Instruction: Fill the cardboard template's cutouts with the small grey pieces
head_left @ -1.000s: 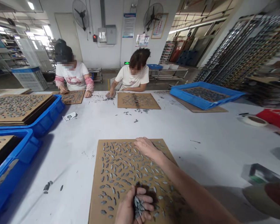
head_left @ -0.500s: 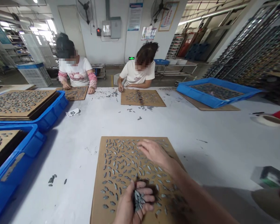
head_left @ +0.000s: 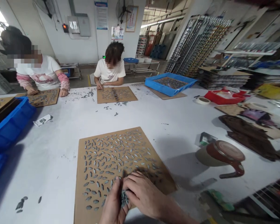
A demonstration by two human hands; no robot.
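Observation:
My left hand (head_left: 113,202) is cupped palm-up around a pile of small grey leaf-shaped pieces (head_left: 124,199), low over the near part of a brown cardboard sheet (head_left: 79,189). Against that palm, my right hand (head_left: 143,193) has its curled fingers at the pile. Its fingertips are partly hidden, so what they pinch cannot be made out. Many matching grey pieces (head_left: 105,159) lie spaced apart across the cardboard. The hands and their shadow cover part of its near right area.
Two people (head_left: 43,71) work across the white table (head_left: 67,130) at their own cardboard sheets. Blue trays (head_left: 11,116) stand left, another blue tray (head_left: 171,90) at the back right. A lidded mug (head_left: 214,155), dark cloth (head_left: 249,133) and red tray (head_left: 224,97) are right.
My right hand has come back from the far part of the cardboard to my left palm. The view has turned right, bringing the mug and red tray into fuller sight.

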